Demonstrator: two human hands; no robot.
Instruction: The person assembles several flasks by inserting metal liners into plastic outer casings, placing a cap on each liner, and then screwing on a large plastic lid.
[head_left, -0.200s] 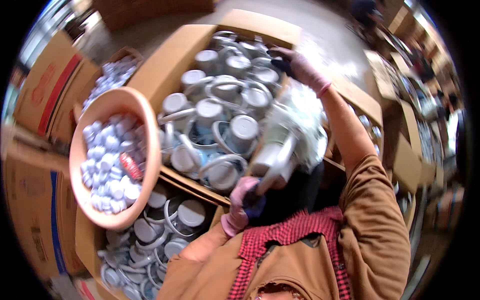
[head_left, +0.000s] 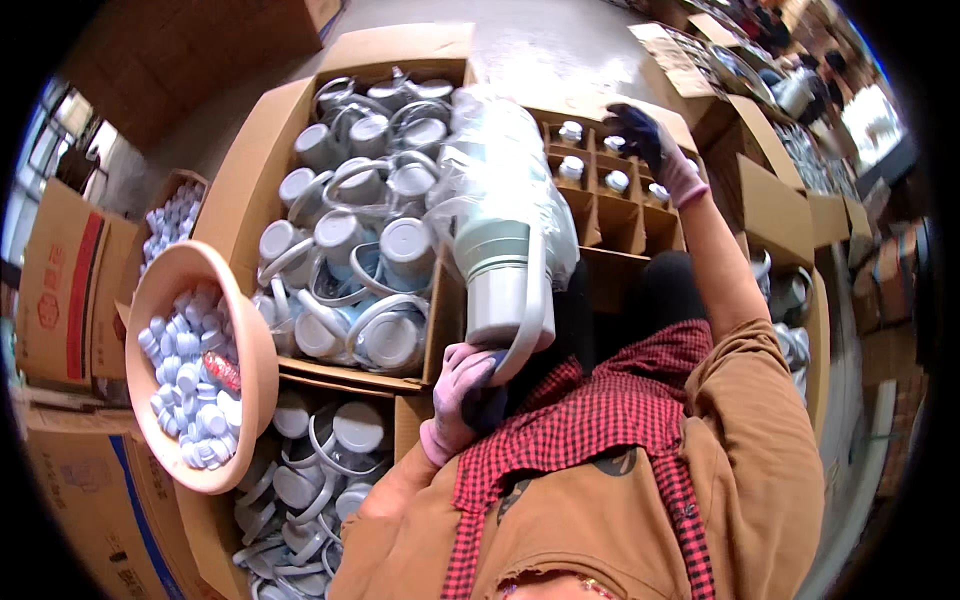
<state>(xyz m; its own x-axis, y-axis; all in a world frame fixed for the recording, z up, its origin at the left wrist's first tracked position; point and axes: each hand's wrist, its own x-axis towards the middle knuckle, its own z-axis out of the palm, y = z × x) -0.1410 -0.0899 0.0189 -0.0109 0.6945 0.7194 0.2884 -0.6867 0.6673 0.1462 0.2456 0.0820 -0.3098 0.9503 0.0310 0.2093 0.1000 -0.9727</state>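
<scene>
My left hand [head_left: 465,395], in a pink glove with dark palm, is closed round the grey loop handle of a large pale green insulated bottle [head_left: 495,245]. The bottle lies lengthwise away from me, its grey lid [head_left: 505,300] toward my body. A clear plastic bag [head_left: 555,200] covers most of its length and glares at the far end. To the right, my gloved right hand [head_left: 650,150] is held with fingers apart, holding nothing. It is over the far right corner of a divided carton [head_left: 625,240], where several white-capped bottles [head_left: 571,170] stand in the compartments.
Left of the bottle, a carton [head_left: 250,165] is filled with grey lids with loop handles [head_left: 340,232]. A peach tub [head_left: 262,370] holds small white caps and a red packet [head_left: 221,371]. Another carton of handled lids [head_left: 300,487] lies nearer. More open cartons line the right.
My right hand has left the far end of the bagged bottle and moved right, over the divided carton. The bottle has straightened to point away from me; my left hand keeps its handle.
</scene>
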